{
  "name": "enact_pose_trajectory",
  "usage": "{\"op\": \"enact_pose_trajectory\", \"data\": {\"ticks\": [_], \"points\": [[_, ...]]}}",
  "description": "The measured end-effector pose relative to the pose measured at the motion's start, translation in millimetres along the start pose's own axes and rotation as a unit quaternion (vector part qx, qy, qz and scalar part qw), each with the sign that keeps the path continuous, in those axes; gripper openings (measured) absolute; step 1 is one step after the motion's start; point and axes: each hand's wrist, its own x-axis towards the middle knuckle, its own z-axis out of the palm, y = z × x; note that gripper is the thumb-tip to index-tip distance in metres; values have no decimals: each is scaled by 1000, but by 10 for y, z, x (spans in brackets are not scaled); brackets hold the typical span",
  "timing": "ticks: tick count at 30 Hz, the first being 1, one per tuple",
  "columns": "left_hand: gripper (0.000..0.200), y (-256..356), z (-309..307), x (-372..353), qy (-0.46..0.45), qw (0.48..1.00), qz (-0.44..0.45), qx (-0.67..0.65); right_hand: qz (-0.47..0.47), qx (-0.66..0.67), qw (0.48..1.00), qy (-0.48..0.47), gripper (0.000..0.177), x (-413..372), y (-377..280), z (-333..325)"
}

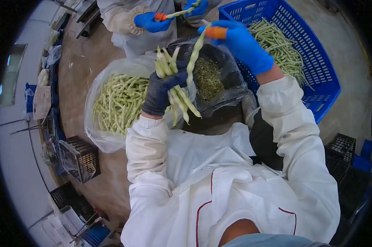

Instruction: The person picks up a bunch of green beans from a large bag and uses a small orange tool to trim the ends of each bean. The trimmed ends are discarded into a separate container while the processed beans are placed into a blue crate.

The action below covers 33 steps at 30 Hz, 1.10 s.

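Note:
My left hand (163, 88), in a dark glove, is closed around a bunch of long green beans (163, 66) that stick out above and below the fist. My right hand (243, 45), in a blue glove, pinches the upper end of a single long green bean (196, 53), which hangs beside the bunch. At its fingertips is an orange piece (216, 32); whether it is a tool handle or a finger cover I cannot make out. Below and left of the bunch lies a clear plastic bag (93, 92) full of green beans (120, 103).
A dark, bag-lined container (235, 88) holds small green trimmings (208, 78). At right stands a blue perforated crate (317, 61) with green beans (274, 47). Opposite, a co-worker's blue-gloved hands (153, 22) hold a bean and an orange piece. Dark crates (85, 156) stand at left.

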Motion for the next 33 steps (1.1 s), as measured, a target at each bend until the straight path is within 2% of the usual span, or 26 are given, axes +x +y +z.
{"op": "enact_pose_trajectory", "data": {"ticks": [1, 2, 5, 6, 10, 13, 14, 17, 20, 23, 26, 29, 30, 33], "points": [[38, 22, 2, 11, -4, 1000, 10, 4, -9, 21, 1000, 13, 22, -4, -75, -119], [38, 22, 68, -8, 41, 999, 15, -9, -19, 41, 999, 28, 22, -8, -122, -195], [38, -18, 71, 31, 43, 998, 51, -12, 15, 62, 997, 40, 19, -115, -178, -84], [36, -24, 82, 29, 39, 997, 62, -18, 22, 39, 999, -5, 19, -140, -218, -48], [31, -14, 230, 5, 42, 996, 68, 37, 40, 85, 995, -30, 22, -110, -30, 194], [29, -57, 254, 4, 19, 999, 45, 17, 39, 48, 997, -46, 22, -140, -19, 346], [26, -63, 289, 17, 23, 999, 42, -15, 49, 76, 994, -60, 22, -116, 67, 357], [22, -113, 165, 73, 41, 997, 43, 40, 57, 92, 993, -53, 23, -125, 30, 380], [20, -99, 160, 74, 66, 994, 54, 62, 86, -66, 992, -61, 22, -114, 60, 353], [20, -86, 188, 60, 89, 989, 76, 92, 18, -305, 949, -79, 20, -199, 68, 449], [23, -91, 167, 71, 104, 987, 96, 74, -37, -381, 919, -94, 23, -257, 33, 455], [25, -93, 12, 87, 89, 990, 97, 46, -28, -320, 942, -97, 23, -249, 92, 412], [27, -122, 12, 94, 74, 990, 113, -50, -20, -340, 936, -91, 23, -239, 110, 387], [29, -54, -81, 41, 64, 987, 117, -87, 7, -378, 921, -96, 20, -241, 150, 342]]}}
